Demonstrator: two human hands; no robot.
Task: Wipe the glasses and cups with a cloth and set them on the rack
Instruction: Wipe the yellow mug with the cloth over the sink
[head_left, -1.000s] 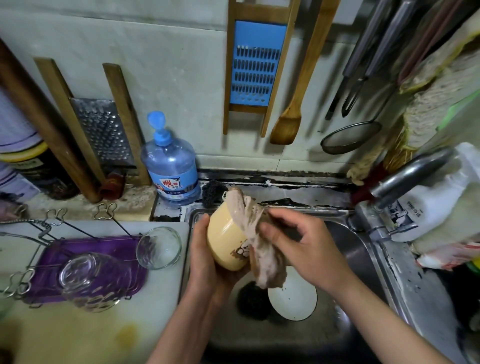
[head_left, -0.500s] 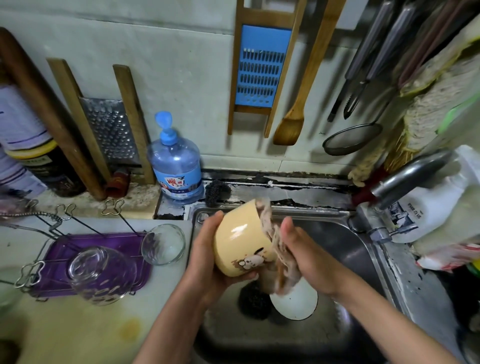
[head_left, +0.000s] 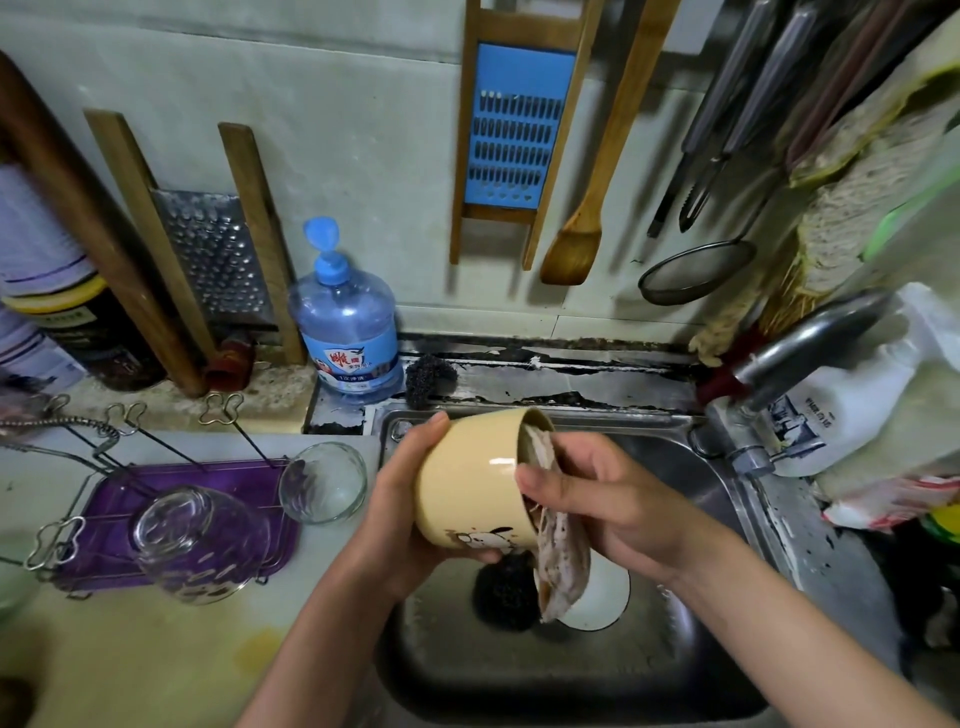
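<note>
1. Nearest, a steel sink (head_left: 571, 670) lies under both forearms, with the pale tabletop (head_left: 130, 649) to its left.
2. In the basin a dark scouring pad (head_left: 501, 597) sits just beside a white dish (head_left: 605, 597).
3. Above the sink the left hand (head_left: 410, 514) grasps the yellow cup (head_left: 467, 488) round its base and side. The cup is held in the air, tipped onto its side with its mouth facing right and a cartoon print on its lower side.
4. The right hand (head_left: 613, 499) grasps the cloth (head_left: 563, 561) at the cup's rim, with the thumb on the outside of the rim and the fingers curled. Part of the cloth is tucked into the cup's mouth, and its loose end hangs down over the dish.
5. To the left, the wire rack (head_left: 244, 493) with a purple tray stands on the tabletop. One glass (head_left: 192, 540) sits upturned on it, and a second glass (head_left: 322, 480) is tilted at its right edge.
6. Farther back, a blue soap bottle (head_left: 348, 332) stands by the wall with a dark scrubber (head_left: 428, 376) just beside it. The tap (head_left: 810, 343) reaches in from the right.
7. On the wall, a metal grater (head_left: 213, 254) leans, and a blue grater (head_left: 514, 119), a wooden spatula (head_left: 571, 249) and a strainer (head_left: 696, 270) hang.
</note>
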